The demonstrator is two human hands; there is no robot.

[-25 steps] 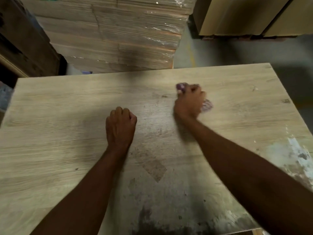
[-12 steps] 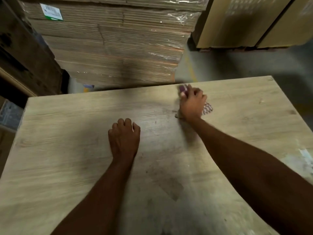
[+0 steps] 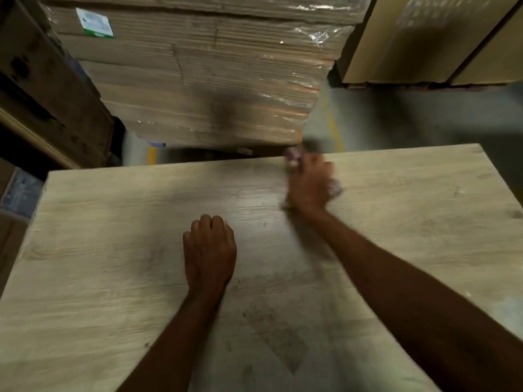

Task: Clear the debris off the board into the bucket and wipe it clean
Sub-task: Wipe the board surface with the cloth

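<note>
two bare hands on a pale wood-grain board, one with a cloth at its far edge.

the board (image 3: 113, 250) fills the near view, with dark smudges (image 3: 271, 335) toward its near edge. the left hand (image 3: 209, 250) rests around the board's middle, fingers curled under into a fist, holding nothing. further out the right hand (image 3: 308, 182), blurred, is clenched round a crumpled cloth (image 3: 293, 159) at the far edge, a purplish bit poking past the fingers. beyond that edge stands a plastic-wrapped cardboard stack (image 3: 212, 80) with a white label (image 3: 94, 22), and grey floor (image 3: 424, 123) with a yellow line (image 3: 334, 128).
</note>
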